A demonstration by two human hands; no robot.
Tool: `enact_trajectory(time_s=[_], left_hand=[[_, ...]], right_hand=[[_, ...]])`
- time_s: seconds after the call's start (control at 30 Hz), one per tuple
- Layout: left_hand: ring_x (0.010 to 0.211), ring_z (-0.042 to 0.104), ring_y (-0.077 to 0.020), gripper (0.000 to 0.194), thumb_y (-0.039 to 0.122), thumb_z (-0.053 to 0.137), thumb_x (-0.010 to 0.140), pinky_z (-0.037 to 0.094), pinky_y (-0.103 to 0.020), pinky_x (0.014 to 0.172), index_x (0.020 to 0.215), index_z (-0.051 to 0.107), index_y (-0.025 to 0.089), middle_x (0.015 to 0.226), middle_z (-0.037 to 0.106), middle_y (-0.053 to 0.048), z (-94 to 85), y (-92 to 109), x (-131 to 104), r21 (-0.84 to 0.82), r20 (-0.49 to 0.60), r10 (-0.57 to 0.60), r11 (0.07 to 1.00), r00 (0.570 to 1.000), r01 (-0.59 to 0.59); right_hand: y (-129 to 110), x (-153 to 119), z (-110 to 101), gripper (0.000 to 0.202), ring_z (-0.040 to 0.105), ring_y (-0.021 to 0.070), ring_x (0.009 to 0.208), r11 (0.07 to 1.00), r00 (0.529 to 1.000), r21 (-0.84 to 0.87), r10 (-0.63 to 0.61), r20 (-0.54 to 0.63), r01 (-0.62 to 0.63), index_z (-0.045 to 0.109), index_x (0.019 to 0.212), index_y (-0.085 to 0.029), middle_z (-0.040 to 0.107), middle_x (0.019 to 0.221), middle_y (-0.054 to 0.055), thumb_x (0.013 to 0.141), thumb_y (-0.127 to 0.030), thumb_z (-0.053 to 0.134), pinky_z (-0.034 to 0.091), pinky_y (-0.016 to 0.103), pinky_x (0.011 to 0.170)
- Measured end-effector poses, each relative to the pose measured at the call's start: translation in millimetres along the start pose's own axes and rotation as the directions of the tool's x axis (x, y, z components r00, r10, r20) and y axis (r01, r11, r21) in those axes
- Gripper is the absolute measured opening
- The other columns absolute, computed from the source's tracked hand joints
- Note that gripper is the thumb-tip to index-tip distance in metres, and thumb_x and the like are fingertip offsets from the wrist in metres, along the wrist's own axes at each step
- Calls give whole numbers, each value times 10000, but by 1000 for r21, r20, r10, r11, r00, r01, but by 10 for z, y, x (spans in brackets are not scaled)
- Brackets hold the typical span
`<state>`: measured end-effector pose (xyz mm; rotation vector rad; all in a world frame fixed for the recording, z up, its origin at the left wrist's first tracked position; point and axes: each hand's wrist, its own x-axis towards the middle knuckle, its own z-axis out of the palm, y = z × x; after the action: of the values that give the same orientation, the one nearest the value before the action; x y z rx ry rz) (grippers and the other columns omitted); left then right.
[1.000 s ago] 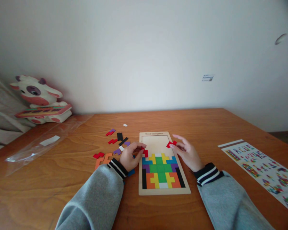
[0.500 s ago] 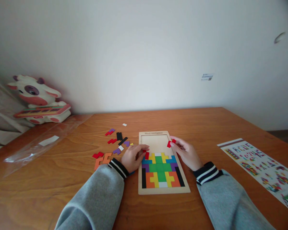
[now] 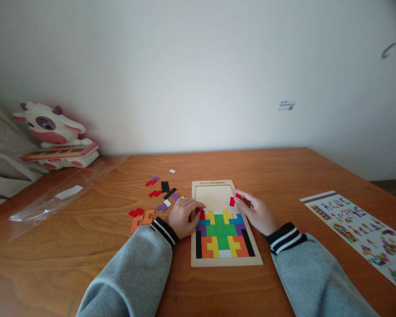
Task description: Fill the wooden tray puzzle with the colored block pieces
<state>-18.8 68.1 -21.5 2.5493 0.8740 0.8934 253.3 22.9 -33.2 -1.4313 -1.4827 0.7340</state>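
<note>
A wooden puzzle tray (image 3: 214,193) lies on the table in front of me, its near half filled with coloured blocks and its far half bare. My left hand (image 3: 183,217) rests at the tray's left edge, fingertips pressing a red piece (image 3: 202,214) into the top row of blocks. My right hand (image 3: 256,212) is at the tray's right edge and pinches another red piece (image 3: 232,200) just above the blue block there.
Loose red, black, purple and orange pieces (image 3: 158,198) lie scattered left of the tray. A clear plastic bag (image 3: 57,193) lies further left, a toy cow (image 3: 54,134) at the back left. A printed pattern sheet (image 3: 363,229) lies on the right.
My left hand has pushed its red piece down against the filled rows. My right hand has brought its red piece lower and closer to the tray's right side.
</note>
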Motion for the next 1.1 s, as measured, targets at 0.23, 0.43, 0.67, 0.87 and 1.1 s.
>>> enact_trajectory(time_s=[0.23, 0.43, 0.67, 0.87, 1.1], left_hand=[[868, 643, -220, 251, 135, 541, 795, 467, -367, 800, 1010, 650, 205, 882, 711, -57, 7, -2, 1, 22, -8, 2, 1000, 1000, -2], [886, 648, -220, 223, 157, 556, 796, 472, -372, 815, 994, 646, 208, 925, 718, -60, 5, 3, 2, 28, -14, 0, 1000, 1000, 0], [870, 644, -214, 198, 152, 566, 813, 457, -366, 808, 983, 642, 219, 906, 713, -45, 9, 5, -4, 17, 2, -5, 1000, 1000, 5], [891, 644, -225, 215, 144, 579, 806, 455, -371, 816, 1001, 638, 212, 922, 712, -48, 13, 0, -7, 11, -4, -7, 1000, 1000, 7], [886, 638, -225, 204, 164, 575, 809, 445, -373, 815, 998, 641, 206, 917, 713, -49, 13, -13, -5, 16, 3, -3, 1000, 1000, 3]], right_hand=[[-15, 3, -33, 354, 642, 199, 722, 981, 997, -181, -70, 30, 74, 624, 1148, -214, 715, 885, 51, 891, -444, 544, 527, 342, 676], [-54, 7, -73, 288, 643, 214, 791, 960, 988, -258, -78, 131, 110, 651, 1073, -232, 705, 893, 53, 910, -430, 521, 526, 362, 747], [-52, 8, -82, 217, 602, 207, 779, 935, 972, -283, -176, 156, 215, 679, 976, -225, 587, 885, 57, 885, -389, 571, 529, 366, 734], [-42, -9, -145, 164, 582, 196, 808, 916, 958, -313, -187, 218, 250, 653, 936, -225, 558, 952, 57, 890, -359, 572, 528, 361, 755], [-65, -7, -138, 173, 582, 189, 812, 912, 961, -332, -176, 214, 241, 629, 914, -214, 550, 938, 56, 905, -373, 562, 530, 356, 766]])
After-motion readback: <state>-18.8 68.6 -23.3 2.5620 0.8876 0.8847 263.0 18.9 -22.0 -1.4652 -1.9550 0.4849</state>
